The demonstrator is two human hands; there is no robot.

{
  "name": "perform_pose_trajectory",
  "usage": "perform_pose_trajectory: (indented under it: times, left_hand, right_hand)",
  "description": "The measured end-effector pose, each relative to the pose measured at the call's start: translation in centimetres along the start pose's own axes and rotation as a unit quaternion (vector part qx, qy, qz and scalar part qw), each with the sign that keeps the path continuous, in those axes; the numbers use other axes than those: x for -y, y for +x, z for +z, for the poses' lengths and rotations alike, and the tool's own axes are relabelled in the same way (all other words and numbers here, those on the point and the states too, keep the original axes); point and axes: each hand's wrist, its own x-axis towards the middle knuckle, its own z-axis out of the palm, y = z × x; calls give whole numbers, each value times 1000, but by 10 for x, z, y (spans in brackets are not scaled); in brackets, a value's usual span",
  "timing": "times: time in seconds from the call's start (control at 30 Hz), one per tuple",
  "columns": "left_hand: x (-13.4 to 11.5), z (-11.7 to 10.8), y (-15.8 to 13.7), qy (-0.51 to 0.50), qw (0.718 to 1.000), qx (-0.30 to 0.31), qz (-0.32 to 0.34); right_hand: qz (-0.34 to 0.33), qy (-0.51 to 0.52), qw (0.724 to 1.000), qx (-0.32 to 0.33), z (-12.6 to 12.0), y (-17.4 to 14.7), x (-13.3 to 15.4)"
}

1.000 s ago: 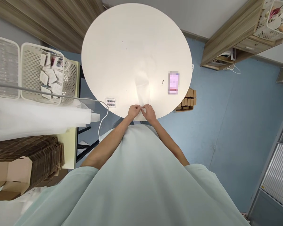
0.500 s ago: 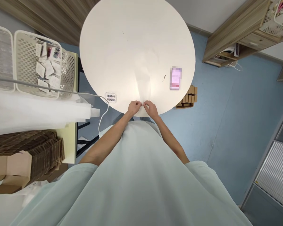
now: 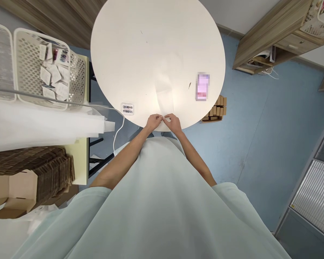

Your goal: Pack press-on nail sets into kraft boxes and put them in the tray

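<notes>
At the near edge of the round white table [image 3: 129,46], my left hand [image 3: 154,121] pinches the near end of a thin translucent sheet [image 3: 164,97]. My right hand [image 3: 173,123] closes thumb and finger on that same end, just beside the left. The sheet stretches away flat over the table; whether it is a bag or a single layer I cannot make out. Left of my hands lies a small clear case [image 3: 127,109] with two rows of dark, nail-like pieces. A phone-shaped object [image 3: 202,86], its face pixelated, rests to the right.
On the left side table [image 3: 82,158] stand a white perforated basket [image 3: 27,68] of white cards, white sheeting [image 3: 43,124] and stacked folded cardboard [image 3: 54,176]. A white cable [image 3: 120,131] hangs between the tables. Small brown boxes [image 3: 216,109] sit below the table's right edge.
The view has shifted slightly. Both hands stay at the sheet's near end, with only small finger movements.
</notes>
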Motion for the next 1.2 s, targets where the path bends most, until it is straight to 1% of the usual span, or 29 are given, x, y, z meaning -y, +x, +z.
perform_pose_trajectory:
  times: [0.13, 0.3, 0.43, 0.53, 0.67, 0.8, 0.9, 1.07, 1.2]
  left_hand:
    - [-1, -1, -6, -45, 999, 20, 2]
    - [-3, 1, -10, -81, 997, 8, -19]
    - [-2, 2, -9, -76, 997, 7, -20]
    - [0, 1, -7, -60, 998, 8, -16]
    - [2, -1, -6, -43, 999, 6, -6]
    - [3, -7, -6, -54, 998, 13, 7]
    - [3, -10, -6, -45, 999, 19, 12]
    - [3, -10, -2, -15, 1000, 14, 4]
    - [4, -16, 1, 14, 999, -28, -41]
  right_hand:
    - [38, -6, 999, 1, 0, -2, 6]
    - [61, 43, 997, -7, 0, -6, 8]
    - [88, 99, 991, -26, 1, -7, 8]
    - [103, 119, 987, -34, 1, -7, 9]
    - [97, 142, 985, -20, 0, -11, 13]
    - [90, 155, 984, 1, -2, -14, 15]
    - [91, 155, 984, 1, -1, -13, 16]
    - [109, 155, 982, -29, 3, -7, 14]
    - [147, 192, 965, -103, -3, -3, 7]
